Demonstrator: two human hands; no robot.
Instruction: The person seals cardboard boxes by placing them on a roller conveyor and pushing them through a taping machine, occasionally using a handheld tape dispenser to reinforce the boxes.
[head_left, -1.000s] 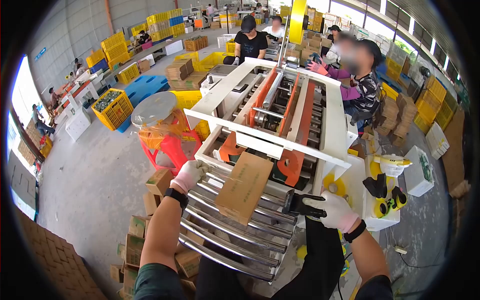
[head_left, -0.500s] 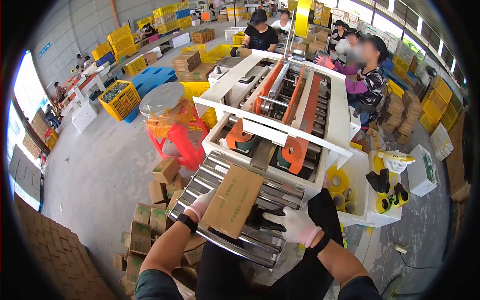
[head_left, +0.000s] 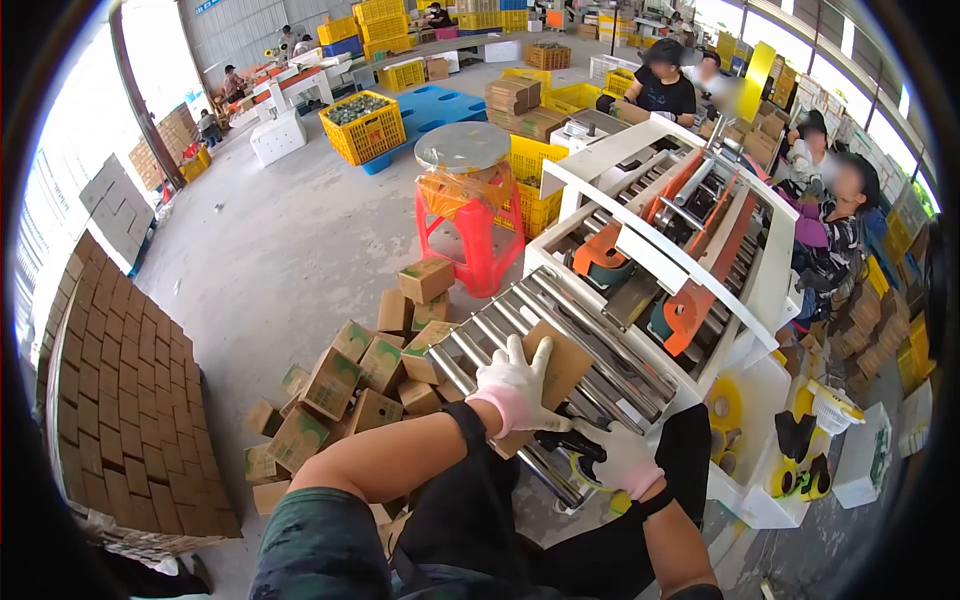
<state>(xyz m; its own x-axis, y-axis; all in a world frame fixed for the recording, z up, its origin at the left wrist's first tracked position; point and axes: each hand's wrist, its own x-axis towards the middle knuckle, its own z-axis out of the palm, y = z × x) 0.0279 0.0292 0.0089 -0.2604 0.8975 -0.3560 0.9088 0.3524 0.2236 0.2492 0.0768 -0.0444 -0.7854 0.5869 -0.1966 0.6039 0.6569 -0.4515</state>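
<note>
- Grey concrete floor (head_left: 280,240) spreads to your left, where loose brown cardboard boxes (head_left: 330,385) lie heaped at odd angles beside the roller bed of shiny steel tubes (head_left: 600,345).
- Your brown rectangular cardboard box (head_left: 562,362) lies on those rollers, towards their near end and well short of the white metal machine (head_left: 645,250) on the far right.
- Your left hand (head_left: 515,385) is spread wide over the box's upper face; whether the thumb grips an edge, you cannot tell from this angle.
- Your right hand (head_left: 618,455) is closed around a black handheld tool (head_left: 570,440), just beside the box's near right side; contact there is hidden.
- Free-turning rollers could let the box slide or swivel if you push harder with one hand than the other.
- With your left thumb so near the tool, a slip might catch your glove.
- Should the box skid over the left edge, it could drop onto that uneven heap and dent a corner.
</note>
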